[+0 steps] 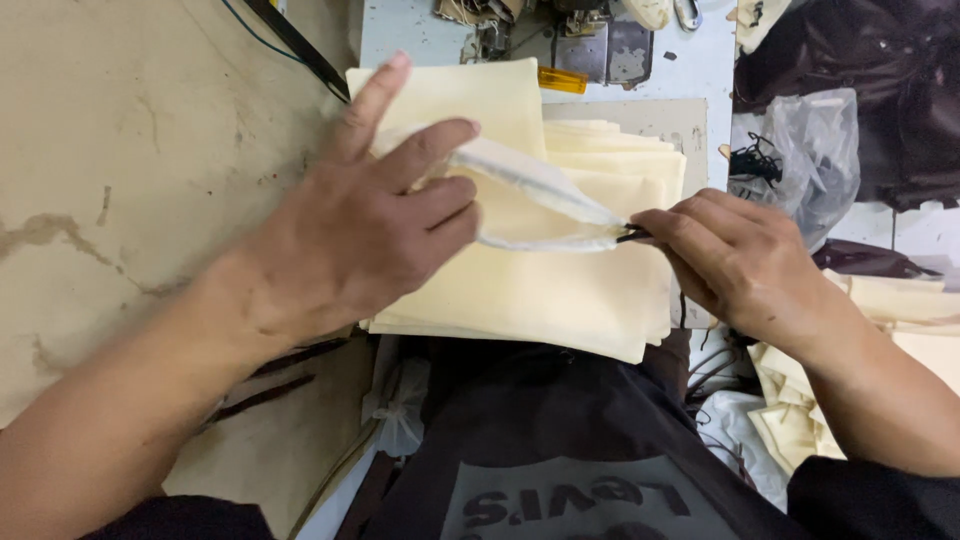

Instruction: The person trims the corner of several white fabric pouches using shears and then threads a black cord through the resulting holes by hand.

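Near the middle of the table, a cream fabric stack lies flat (edges roughly squared), and across its top stretches a narrow white cloth strip, folded into a long loop. The left hand has its fingers curled around the strip's left end, forefinger extended. The right hand pinches the strip's right tip together with a dark thin tool.

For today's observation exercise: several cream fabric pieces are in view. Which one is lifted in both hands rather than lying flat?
The narrow whitish piece, stretched between the left hand and right hand. The others lie flat in the stack beneath.
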